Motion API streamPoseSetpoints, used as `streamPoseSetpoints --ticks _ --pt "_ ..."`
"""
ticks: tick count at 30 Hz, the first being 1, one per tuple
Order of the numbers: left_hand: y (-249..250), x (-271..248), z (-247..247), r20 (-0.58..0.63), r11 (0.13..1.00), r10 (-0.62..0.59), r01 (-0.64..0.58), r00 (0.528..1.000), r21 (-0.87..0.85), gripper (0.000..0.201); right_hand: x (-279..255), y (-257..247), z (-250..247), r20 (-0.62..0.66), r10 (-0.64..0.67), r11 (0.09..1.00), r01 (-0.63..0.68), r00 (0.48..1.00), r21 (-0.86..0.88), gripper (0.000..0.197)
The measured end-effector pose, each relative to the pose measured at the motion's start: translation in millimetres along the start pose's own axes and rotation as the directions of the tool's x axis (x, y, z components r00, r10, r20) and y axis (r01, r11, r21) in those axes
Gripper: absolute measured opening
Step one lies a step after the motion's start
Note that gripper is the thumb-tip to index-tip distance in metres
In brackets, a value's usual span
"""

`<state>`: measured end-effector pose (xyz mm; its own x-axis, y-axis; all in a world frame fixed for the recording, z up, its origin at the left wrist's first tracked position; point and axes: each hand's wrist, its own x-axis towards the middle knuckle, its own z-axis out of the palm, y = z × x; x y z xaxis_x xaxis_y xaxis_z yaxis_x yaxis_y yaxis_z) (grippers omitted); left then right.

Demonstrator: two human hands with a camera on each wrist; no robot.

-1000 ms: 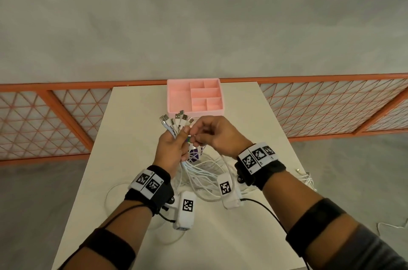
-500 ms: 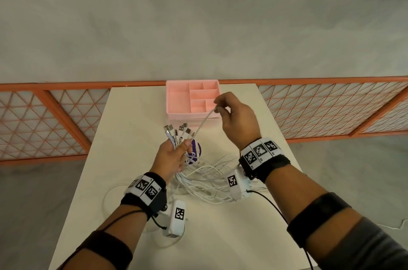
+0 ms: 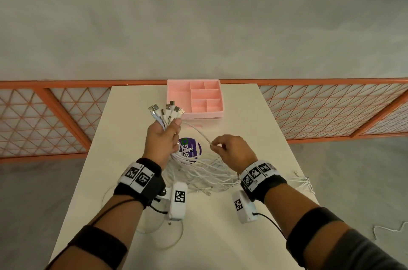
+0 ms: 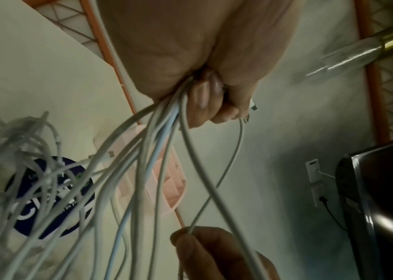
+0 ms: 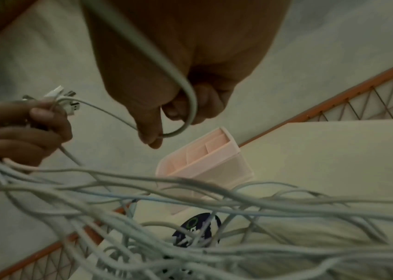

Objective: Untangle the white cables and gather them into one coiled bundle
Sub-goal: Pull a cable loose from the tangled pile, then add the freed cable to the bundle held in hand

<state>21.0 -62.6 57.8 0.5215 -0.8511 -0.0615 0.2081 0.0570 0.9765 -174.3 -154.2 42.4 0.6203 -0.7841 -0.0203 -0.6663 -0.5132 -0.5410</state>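
My left hand (image 3: 164, 137) is raised over the table and grips several white cables (image 3: 198, 170) just below their USB plugs (image 3: 165, 111), which fan out above the fist. In the left wrist view the cables (image 4: 142, 170) hang down from the fist (image 4: 205, 98). My right hand (image 3: 229, 148) pinches a single white cable (image 3: 198, 131) between thumb and finger; that cable runs up to the left fist. The right wrist view shows the pinch (image 5: 157, 132) with the cable looping under the fingers. The rest of the cables lie tangled on the table between my wrists.
A pink compartment tray (image 3: 176, 97) stands at the far edge of the cream table (image 3: 242, 119). A round purple sticker (image 3: 195, 148) lies under the cables. More cable loops hang over the table's right edge (image 3: 302, 181) and lie near the front left (image 3: 154, 232). An orange lattice fence (image 3: 331, 110) runs behind.
My right hand has come down and toward me from near the pink tray, sliding along the single cable. My left hand has lifted the plug bunch slightly higher.
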Motion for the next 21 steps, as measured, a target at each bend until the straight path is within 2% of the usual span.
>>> streamPoseSetpoints --ticks 2,4,6,9,11,13,15,18,20,21 --pt "-2.1 -2.8 3.9 0.023 1.000 -0.002 0.001 1.000 0.029 0.025 2.9 -1.2 -3.2 -0.013 0.134 0.978 -0.130 0.991 0.162 0.015" --pt "-8.4 -6.4 2.6 0.043 0.999 -0.032 0.031 0.999 0.044 0.027 6.6 -0.3 -11.7 -0.038 0.223 0.888 -0.187 0.974 0.421 0.012" --pt "-17.8 -10.6 -1.4 0.051 0.995 -0.077 0.073 0.996 0.074 0.025 12.0 1.2 -25.6 -0.137 0.240 0.806 -0.119 0.961 0.579 0.007" --pt "-33.9 -18.2 -7.8 0.047 0.977 -0.153 0.144 0.987 0.159 0.028 23.5 -4.5 -57.4 -0.331 0.227 0.753 0.051 0.916 0.657 0.005" --pt "-42.2 -23.5 -10.1 0.053 0.973 -0.191 0.182 0.980 0.143 0.025 30.7 -14.0 -77.0 -0.414 0.246 0.708 0.129 0.877 0.694 0.007" --pt "-45.5 -24.1 -10.2 0.072 0.975 -0.203 0.196 0.976 0.101 0.021 34.9 -25.5 -83.2 -0.448 0.179 0.756 0.169 0.876 0.633 0.008" --pt "-43.2 -21.6 -8.2 0.074 0.978 -0.196 0.189 0.978 0.093 0.019 35.8 -32.6 -75.4 -0.412 0.068 0.850 0.164 0.909 0.501 0.010" --pt "-35.2 -17.4 -7.3 0.039 0.981 -0.184 0.181 0.982 0.071 0.021 34.1 -31.8 -54.9 -0.136 0.056 0.951 -0.011 0.989 0.308 0.024" --pt "-33.7 -14.6 -6.2 0.022 0.980 -0.178 0.175 0.984 0.091 0.025 28.7 -29.8 -38.0 0.040 0.078 0.986 -0.083 0.996 0.144 0.037" --pt "-33.7 -13.9 -4.5 0.016 0.979 -0.172 0.169 0.985 0.116 0.026 24.8 -31.2 -29.0 0.076 0.056 0.994 -0.063 0.996 0.095 0.041"
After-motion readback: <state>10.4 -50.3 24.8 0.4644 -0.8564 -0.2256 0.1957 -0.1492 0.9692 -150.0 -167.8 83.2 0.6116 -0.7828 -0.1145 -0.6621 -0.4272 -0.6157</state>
